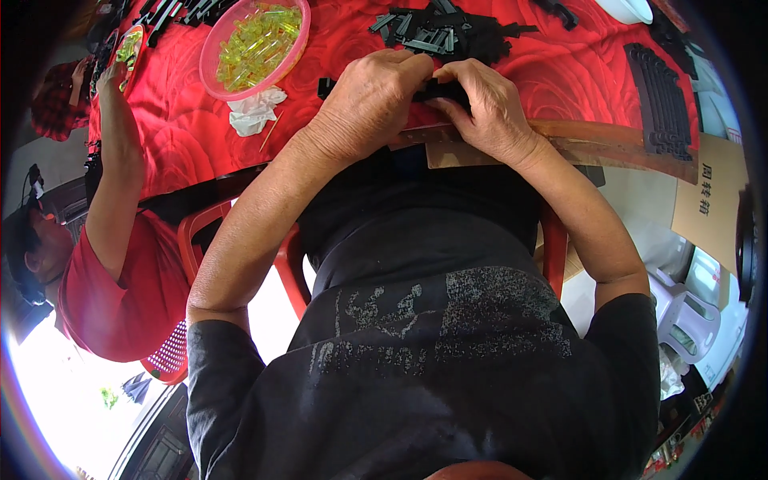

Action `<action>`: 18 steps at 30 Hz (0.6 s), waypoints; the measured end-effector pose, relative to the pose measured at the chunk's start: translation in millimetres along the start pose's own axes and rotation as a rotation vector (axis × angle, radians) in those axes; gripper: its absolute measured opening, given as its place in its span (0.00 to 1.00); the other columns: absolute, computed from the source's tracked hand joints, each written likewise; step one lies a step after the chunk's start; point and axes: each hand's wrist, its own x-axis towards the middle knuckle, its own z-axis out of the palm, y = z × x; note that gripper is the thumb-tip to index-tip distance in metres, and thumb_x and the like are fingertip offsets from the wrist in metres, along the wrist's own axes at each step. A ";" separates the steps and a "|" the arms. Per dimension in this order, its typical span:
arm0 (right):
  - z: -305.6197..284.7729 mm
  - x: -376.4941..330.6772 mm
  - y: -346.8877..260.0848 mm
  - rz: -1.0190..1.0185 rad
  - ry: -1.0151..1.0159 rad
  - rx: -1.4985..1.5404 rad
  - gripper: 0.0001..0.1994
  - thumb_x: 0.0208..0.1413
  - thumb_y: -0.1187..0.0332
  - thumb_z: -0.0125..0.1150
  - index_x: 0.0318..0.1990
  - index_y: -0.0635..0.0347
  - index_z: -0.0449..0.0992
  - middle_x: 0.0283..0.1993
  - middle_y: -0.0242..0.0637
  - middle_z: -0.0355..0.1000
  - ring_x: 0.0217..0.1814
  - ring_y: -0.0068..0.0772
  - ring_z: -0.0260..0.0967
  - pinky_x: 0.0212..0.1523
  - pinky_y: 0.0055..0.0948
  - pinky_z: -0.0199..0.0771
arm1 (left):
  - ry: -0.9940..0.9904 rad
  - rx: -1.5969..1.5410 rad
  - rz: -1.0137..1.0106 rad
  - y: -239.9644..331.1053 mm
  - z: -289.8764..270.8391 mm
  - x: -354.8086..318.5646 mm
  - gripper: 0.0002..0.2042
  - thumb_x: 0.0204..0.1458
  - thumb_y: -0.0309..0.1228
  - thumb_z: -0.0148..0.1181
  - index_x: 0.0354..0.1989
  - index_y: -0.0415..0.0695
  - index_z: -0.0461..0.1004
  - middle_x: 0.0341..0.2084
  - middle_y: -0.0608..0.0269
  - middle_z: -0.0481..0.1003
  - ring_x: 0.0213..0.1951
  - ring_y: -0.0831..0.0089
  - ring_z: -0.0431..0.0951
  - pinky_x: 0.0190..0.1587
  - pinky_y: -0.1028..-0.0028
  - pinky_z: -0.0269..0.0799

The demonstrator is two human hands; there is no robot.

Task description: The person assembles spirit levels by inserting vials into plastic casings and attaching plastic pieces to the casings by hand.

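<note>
My left hand (372,100) and my right hand (492,112) are close together above the table's near edge. Both have fingers closed round a long black plastic part (450,91). A black end shows to the left of my left wrist, but my hand hides the middle, so I cannot tell if it is the same part. Just beyond my fingers lies a loose pile of black plastic strips (432,32). To the left stands a pink bowl (207,68) full of small clear yellow-green pieces (260,48). What my fingertips touch is partly hidden.
A crumpled white tissue (256,110) and a thin stick (270,133) lie on the red rose-patterned tablecloth (180,120). Black parts (660,100) are lined up at the right. A co-worker in red (132,296) sits at the left. A cardboard box (704,220) and stool (684,320) stand right.
</note>
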 end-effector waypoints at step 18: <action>0.7 2.1 0.8 0.012 0.013 0.023 0.19 0.47 0.71 0.73 0.45 0.58 0.71 0.37 0.38 0.74 0.39 0.41 0.76 0.40 0.35 0.77 | 0.075 -0.002 -0.028 0.5 2.9 -5.4 0.05 0.51 0.19 0.59 0.35 0.39 0.73 0.27 0.53 0.76 0.32 0.53 0.80 0.32 0.62 0.77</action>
